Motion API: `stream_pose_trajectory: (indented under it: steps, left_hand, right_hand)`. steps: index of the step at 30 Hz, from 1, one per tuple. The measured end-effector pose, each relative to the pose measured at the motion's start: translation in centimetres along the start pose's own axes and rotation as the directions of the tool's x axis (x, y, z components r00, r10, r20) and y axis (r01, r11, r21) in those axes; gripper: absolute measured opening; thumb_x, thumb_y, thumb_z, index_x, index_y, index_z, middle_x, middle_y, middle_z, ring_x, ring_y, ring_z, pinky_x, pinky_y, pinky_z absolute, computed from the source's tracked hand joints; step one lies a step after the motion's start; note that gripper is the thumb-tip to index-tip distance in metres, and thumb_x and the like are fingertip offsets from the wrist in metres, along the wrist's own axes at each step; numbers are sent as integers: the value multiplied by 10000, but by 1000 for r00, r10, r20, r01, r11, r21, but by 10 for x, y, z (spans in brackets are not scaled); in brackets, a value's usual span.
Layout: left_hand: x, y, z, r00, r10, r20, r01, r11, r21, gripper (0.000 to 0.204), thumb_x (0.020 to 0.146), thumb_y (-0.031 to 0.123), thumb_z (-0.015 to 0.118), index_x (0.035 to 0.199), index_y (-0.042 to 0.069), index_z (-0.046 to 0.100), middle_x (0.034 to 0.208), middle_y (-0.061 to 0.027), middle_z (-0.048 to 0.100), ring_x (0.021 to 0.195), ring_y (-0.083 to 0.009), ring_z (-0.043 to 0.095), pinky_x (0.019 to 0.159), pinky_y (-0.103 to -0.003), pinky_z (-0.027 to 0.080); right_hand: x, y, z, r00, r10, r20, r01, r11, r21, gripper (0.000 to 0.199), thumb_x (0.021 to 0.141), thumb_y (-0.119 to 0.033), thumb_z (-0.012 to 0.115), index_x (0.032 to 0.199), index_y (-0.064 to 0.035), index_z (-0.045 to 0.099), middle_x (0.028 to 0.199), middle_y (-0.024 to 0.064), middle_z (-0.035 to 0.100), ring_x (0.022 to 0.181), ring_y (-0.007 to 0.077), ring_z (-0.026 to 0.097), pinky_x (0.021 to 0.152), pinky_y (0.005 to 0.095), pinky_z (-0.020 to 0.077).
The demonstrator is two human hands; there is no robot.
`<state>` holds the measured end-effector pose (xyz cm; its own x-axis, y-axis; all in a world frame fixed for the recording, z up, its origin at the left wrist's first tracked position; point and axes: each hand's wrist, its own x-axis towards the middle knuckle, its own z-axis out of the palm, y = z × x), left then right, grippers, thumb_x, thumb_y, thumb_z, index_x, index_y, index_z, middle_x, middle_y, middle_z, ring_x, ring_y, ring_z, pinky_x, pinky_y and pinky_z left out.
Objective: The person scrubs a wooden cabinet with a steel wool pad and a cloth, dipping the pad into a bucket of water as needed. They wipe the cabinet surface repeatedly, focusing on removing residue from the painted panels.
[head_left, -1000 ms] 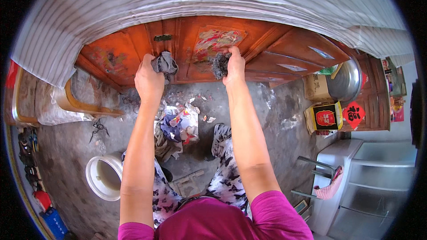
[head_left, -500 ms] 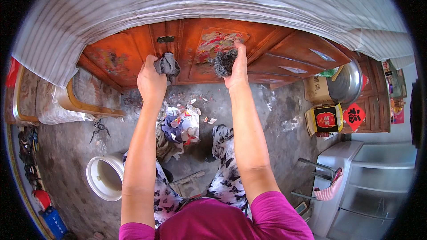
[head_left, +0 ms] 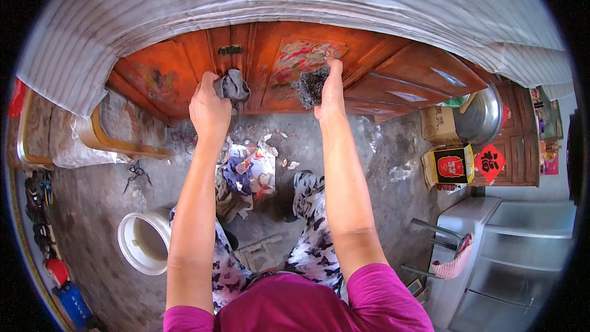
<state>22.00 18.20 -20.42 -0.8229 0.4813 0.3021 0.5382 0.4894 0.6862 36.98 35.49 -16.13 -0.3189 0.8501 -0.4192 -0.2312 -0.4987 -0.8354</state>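
Both your arms reach up toward the orange-red wooden cabinet door (head_left: 184, 80) across the upper middle of the frame. Your left hand (head_left: 209, 107) is closed in a fist around a crumpled grey rag (head_left: 233, 86), which sits bunched above your knuckles, just below the small metal latch (head_left: 230, 50). Your right hand (head_left: 332, 95) presses a dark, wiry scouring pad (head_left: 310, 86) against the door, fingers mostly straight and flat over it, right beside the faded painted picture (head_left: 301, 58) on the panel. This looks like the scrubbing step on the panel, with the rag held ready for wiping. The next move calls for firm, even pressure through the pad while keeping it flat on the wood, and care at the picture's edge, since loose paint could flake. Below your hands, in the middle of the frame, torn paper scraps (head_left: 252, 166) lie on the grey floor (head_left: 381, 166), and a white bucket (head_left: 142, 241) stands at lower left, well apart from the door.
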Motion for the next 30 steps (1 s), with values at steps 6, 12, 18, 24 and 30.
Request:
stream_pose_trajectory:
  steps: [6, 12, 18, 24, 30]
  left_hand:
    - [1, 1, 0, 999, -44, 11, 44, 999, 8, 370, 738, -38, 625, 1090, 72, 607, 1053, -203, 712, 977, -465, 665, 816, -522, 527]
    - [3, -2, 2, 1000, -24, 6, 24, 1000, 0, 377, 736, -35, 631, 1097, 74, 611, 1063, -203, 714, 985, -455, 670, 822, -514, 530]
    - [1, 0, -1, 1000, -18, -1, 18, 999, 30, 383, 751, -28, 633, 1118, 82, 614, 1023, -228, 711, 986, -470, 668, 823, -511, 528]
    - [0, 3, -5, 1000, -28, 15, 27, 998, 49, 387, 743, -30, 643, 1113, 83, 615, 1039, -219, 714, 988, -464, 671, 816, -515, 531]
    - [1, 1, -2, 999, -38, 3, 37, 999, 27, 383, 756, -22, 630, 1124, 82, 616, 1011, -232, 715, 985, -468, 674, 810, -508, 530]
  right_hand:
    - [23, 15, -16, 997, 42, -66, -45, 997, -56, 296, 938, -352, 615, 949, -61, 668, 796, 49, 687, 637, 231, 685, 522, 405, 536]
    - [4, 5, -20, 991, -137, -11, 137, 991, -2, 419, 888, -472, 651, 976, -65, 686, 879, 24, 656, 833, 181, 633, 762, 374, 497]
    - [-1, -13, -17, 999, -34, -32, 35, 999, 18, 275, 907, -343, 696, 949, -71, 696, 829, 45, 693, 726, 182, 659, 634, 351, 544]
    - [-10, -20, -10, 1000, 20, 13, -21, 998, 60, 160, 864, -218, 718, 923, -71, 692, 822, 50, 690, 723, 192, 669, 636, 365, 559]
    - [10, 8, -32, 990, 38, 137, -14, 985, -174, 102, 861, -164, 685, 845, -64, 664, 790, 49, 668, 703, 200, 655, 653, 353, 543]
